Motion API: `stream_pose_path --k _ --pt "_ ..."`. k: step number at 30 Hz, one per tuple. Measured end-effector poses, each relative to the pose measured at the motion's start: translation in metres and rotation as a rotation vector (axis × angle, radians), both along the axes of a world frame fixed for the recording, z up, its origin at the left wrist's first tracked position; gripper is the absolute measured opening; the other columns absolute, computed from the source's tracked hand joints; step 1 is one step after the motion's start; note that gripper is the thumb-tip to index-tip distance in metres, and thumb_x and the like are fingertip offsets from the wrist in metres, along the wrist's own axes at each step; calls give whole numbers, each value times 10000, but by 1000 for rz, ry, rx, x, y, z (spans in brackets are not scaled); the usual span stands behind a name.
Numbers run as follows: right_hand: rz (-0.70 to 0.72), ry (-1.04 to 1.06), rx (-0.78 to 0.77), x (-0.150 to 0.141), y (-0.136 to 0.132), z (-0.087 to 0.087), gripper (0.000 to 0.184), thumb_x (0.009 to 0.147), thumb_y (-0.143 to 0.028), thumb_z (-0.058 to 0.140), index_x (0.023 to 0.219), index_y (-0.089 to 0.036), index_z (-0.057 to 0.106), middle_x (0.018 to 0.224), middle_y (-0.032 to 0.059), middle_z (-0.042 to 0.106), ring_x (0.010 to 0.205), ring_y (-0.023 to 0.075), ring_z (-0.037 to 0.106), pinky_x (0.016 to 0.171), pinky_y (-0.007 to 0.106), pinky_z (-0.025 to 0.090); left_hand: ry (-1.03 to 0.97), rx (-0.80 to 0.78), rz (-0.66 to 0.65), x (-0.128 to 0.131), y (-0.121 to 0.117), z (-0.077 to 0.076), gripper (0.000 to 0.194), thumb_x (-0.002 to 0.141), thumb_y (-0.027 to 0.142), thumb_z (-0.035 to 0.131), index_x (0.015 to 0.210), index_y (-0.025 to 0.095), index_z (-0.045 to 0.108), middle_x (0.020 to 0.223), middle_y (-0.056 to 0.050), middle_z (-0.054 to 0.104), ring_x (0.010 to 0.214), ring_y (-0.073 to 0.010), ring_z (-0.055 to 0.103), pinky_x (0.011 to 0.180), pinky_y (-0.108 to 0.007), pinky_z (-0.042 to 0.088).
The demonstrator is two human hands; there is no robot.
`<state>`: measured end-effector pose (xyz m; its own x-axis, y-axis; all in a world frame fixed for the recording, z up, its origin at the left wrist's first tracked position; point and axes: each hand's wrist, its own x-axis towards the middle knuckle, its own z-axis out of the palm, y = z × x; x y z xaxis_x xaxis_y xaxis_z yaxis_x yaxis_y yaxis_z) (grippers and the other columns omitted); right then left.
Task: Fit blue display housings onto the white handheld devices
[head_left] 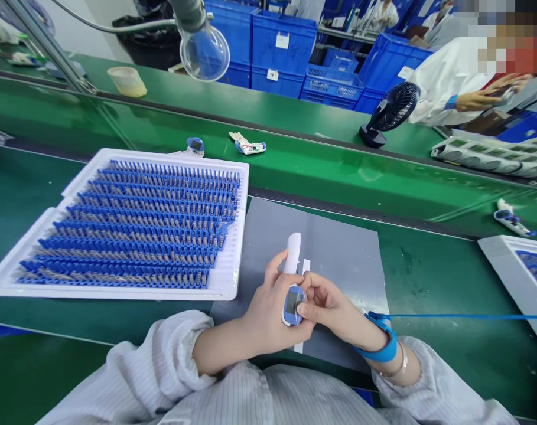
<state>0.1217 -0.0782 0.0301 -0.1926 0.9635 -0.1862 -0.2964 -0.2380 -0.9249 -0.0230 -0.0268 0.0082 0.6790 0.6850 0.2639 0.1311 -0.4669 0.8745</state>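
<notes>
In front of my body I hold a white handheld infrared thermometer (293, 304) with a blue-rimmed head and a small dark screen. My left hand (268, 307) is wrapped around it, and its white handle (293, 251) sticks out past the fingers, pointing away from me. From the other side my right hand (328, 304) grips the head, the thumb on the edge of the screen and the fingers bent at the top rim. A grey mat (348, 254) lies beneath both hands. A blue wrist strap (383, 348) with a cord circles my right wrist.
To the left stands a white tray (224, 286) packed with rows of blue parts; another tray (507, 260) is at the right edge. Opened thermometer parts (249, 146) lie on the green conveyor. Beyond are a black fan (394, 109), a lamp (204, 50) and a co-worker's hands (485, 97).
</notes>
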Motion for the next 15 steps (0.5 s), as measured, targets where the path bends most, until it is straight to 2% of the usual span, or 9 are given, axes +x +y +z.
stream_pose_path --k 7,10,12,15 --pt "48 -4 -27 5 -1 -12 343 792 -362 718 798 -175 431 681 -31 502 588 96 464 553 206 371 -56 24 -46 4 2 -6 664 616 147 610 1195 225 296 1241 -151 339 1333 -325 217 990 -537 380" --pt "34 -3 -42 2 -1 -11 358 788 -387 714 801 -179 423 669 -39 497 569 90 469 540 201 376 -56 -5 -68 5 2 -10 748 644 185 649 1259 243 228 1341 -172 225 1340 -339 190 1012 -564 340" --pt "32 -65 -57 4 -3 -7 344 803 -411 687 815 -182 430 675 -32 508 567 94 483 537 203 399 -37 -52 -106 4 1 -13 921 631 298 725 1322 270 117 1403 -188 90 1350 -373 134 1013 -598 312" --pt "-10 -407 -71 33 -14 2 316 831 -463 619 903 -190 479 699 -2 554 607 138 546 565 247 460 29 -141 -189 2 0 -15 1143 570 465 769 1365 286 -33 1438 -207 -79 1357 -413 45 1007 -634 281"
